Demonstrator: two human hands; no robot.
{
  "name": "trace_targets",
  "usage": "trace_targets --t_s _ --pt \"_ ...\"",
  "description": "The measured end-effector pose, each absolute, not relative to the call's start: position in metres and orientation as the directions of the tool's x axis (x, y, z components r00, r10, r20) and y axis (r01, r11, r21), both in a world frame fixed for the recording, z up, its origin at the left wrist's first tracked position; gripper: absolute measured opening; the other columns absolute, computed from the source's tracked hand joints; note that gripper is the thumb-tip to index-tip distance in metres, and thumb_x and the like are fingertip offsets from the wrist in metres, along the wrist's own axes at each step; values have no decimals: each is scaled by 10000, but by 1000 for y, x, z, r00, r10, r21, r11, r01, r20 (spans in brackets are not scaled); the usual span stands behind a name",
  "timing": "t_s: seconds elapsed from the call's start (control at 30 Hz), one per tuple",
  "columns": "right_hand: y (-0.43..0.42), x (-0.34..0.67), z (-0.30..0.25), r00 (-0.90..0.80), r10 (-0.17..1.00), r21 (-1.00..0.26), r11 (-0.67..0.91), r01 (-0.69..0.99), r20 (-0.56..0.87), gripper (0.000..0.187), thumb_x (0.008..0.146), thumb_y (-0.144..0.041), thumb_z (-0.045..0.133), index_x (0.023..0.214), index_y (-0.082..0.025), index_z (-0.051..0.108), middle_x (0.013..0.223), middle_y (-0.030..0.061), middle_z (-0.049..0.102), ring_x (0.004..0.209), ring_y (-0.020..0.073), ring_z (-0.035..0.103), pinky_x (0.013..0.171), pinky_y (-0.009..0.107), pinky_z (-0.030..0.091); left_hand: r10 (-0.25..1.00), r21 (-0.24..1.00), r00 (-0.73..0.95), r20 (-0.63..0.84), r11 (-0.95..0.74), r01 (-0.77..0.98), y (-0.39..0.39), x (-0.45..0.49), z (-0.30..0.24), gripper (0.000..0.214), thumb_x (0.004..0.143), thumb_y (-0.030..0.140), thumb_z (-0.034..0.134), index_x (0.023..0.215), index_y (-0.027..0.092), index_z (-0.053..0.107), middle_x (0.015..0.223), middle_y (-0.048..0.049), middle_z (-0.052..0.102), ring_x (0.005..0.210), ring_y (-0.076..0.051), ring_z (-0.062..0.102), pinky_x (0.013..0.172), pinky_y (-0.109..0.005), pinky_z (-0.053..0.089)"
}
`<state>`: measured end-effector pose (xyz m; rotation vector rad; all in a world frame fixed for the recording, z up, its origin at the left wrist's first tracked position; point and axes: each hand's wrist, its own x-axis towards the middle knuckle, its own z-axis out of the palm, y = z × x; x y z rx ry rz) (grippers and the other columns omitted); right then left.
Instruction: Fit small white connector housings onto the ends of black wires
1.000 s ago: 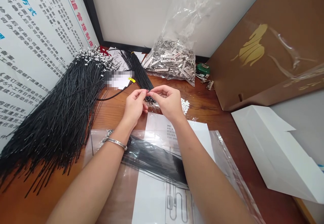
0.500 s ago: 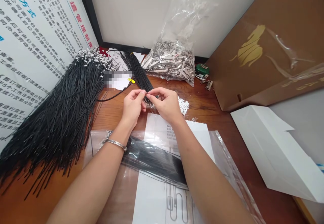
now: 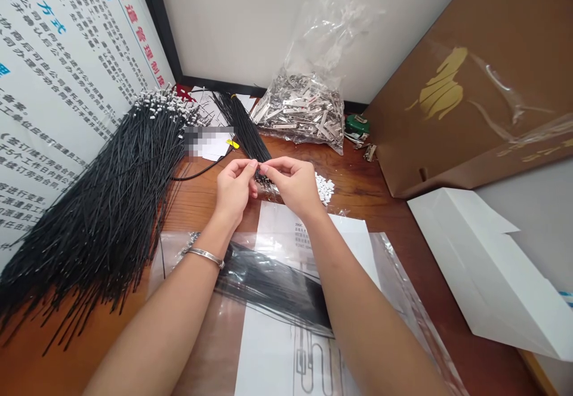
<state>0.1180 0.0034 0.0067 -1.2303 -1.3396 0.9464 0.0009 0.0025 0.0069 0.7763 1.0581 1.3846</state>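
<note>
My left hand (image 3: 233,190) and my right hand (image 3: 296,186) meet over the wooden table, thumbs and fingertips pinched together. Whatever sits between the fingertips is too small and too covered to make out. Just behind them lies a tied bundle of thin black wires (image 3: 246,128), its near end partly hidden by the hands. Small white plastic pieces (image 3: 325,190) are piled right beside my right hand. Under my forearms a clear plastic bag holds more black wires (image 3: 277,285), resting over a printed sheet (image 3: 264,348).
A large heap of black wires with white ends (image 3: 102,205) leans along the left panel. At the back stands a clear bag of metal clips (image 3: 304,106), near a green tape measure (image 3: 357,123). A brown box (image 3: 483,85) and a white paper box (image 3: 487,276) stand right.
The hands stay pinched together in nearly the same place. My right hand's fingers have shifted slightly, and the view has moved a little.
</note>
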Motion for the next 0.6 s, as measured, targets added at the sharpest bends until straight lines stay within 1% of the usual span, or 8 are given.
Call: trace_targets --t_s 0.07,0.13,0.23,0.3,0.43,0.5,0.6 --pt "3 118 9 52 992 -988 106 114 112 187 706 -339 700 738 -157 725 729 40 725 617 132 586 598 273 453 988 917 -110 -111 59 -393 3 1 6 123 775 208 698 722 148 604 501 47 547 381 -40 415 373 -157 328" --pt "3 118 11 38 998 -996 55 75 58 192 692 -338 704 738 -153 721 701 31 716 541 105 532 529 257 411 991 915 -106 -88 38 -401 3 1 5 111 777 208 692 723 145 617 524 34 571 392 -44 418 372 -159 339" --pt "3 118 12 36 999 -1000 -9 -3 -10 206 667 -342 715 730 -146 710 670 24 705 443 64 422 445 241 325 992 912 -96 -84 37 -408 2 0 5 96 776 203 686 721 144 635 512 35 558 398 -49 414 371 -163 347" --pt "4 118 11 32 998 -998 -47 -47 -49 221 643 -347 726 716 -141 696 655 26 699 414 52 385 420 237 299 991 912 -96 -90 43 -407 2 0 5 85 777 193 680 719 142 645 486 43 534 388 -48 399 369 -165 344" --pt "4 118 10 -24 998 -997 -61 -47 -60 232 618 -354 734 673 -143 657 639 24 678 417 59 432 416 232 321 991 917 -101 -86 40 -396 2 0 5 94 770 190 686 704 134 649 546 21 601 386 -32 388 371 -163 333" --pt "4 118 9 -56 997 -999 -51 -19 -50 238 630 -369 728 658 -149 639 610 14 655 425 68 456 419 230 332 990 919 -101 -95 48 -392 2 1 5 97 759 189 698 698 129 650 576 7 630 392 -26 392 374 -160 327" --pt "3 119 9 -103 993 -999 -49 17 -50 261 656 -396 719 643 -156 618 529 -5 604 418 75 455 420 227 333 989 916 -103 -106 57 -397 2 2 4 90 762 167 684 692 121 652 561 4 628 388 -26 389 373 -158 317"
